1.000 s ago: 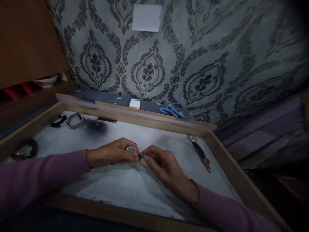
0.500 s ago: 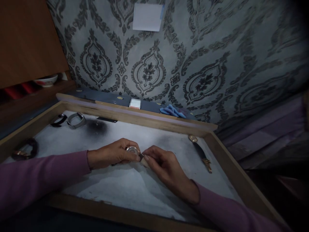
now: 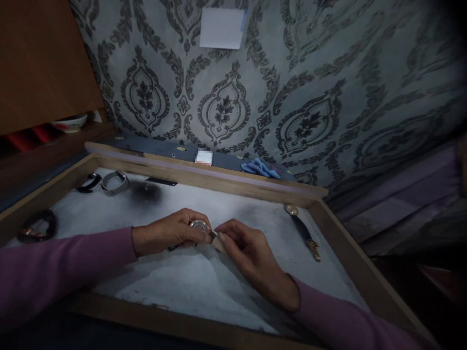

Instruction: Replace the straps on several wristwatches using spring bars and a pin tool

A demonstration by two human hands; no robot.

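Observation:
Near the middle of a wooden tray, my left hand is closed around a round silver-rimmed watch, thumb across its lower edge. My right hand is closed just to the right, its thumb and fingertips pinching a strap with a dark end and a light underside. The strap's dark end meets the left thumb beside the watch case. Whether the strap is joined to the case is hidden by the fingers. A short dark piece shows below the left hand.
The tray has raised walls. At its left lie a black watch, a grey watch and a dark-banded watch. A gold watch with dark strap lies right. A blue cloth sits behind.

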